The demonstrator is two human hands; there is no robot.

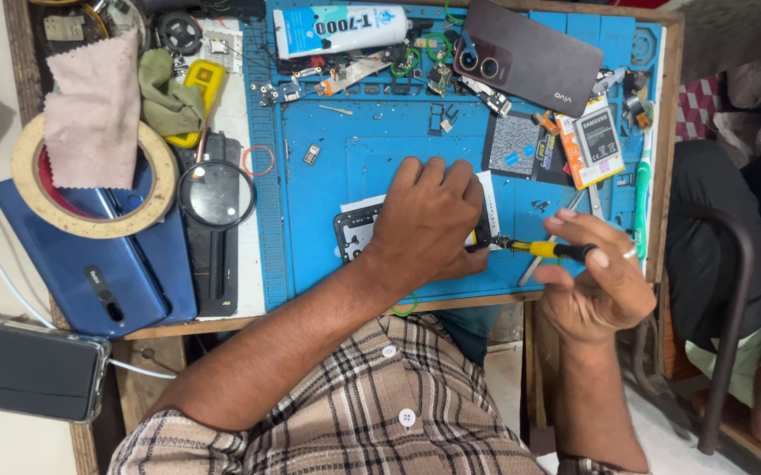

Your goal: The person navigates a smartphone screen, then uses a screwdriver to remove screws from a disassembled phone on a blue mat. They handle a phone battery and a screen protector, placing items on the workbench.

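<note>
Left hand flat, pinning phone frame on blue mat. Right hand fingers pinch screwdriver, tip at frame edge: screw step; needs steady tip alignment.

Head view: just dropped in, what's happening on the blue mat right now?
A person is bent over a blue work mat. The left hand presses flat on an opened phone, covering most of it. The right hand holds a yellow-handled screwdriver with its tip pointed at the phone's right edge. A magnifying glass, glue tube, phone back cover and battery lie around.
</note>
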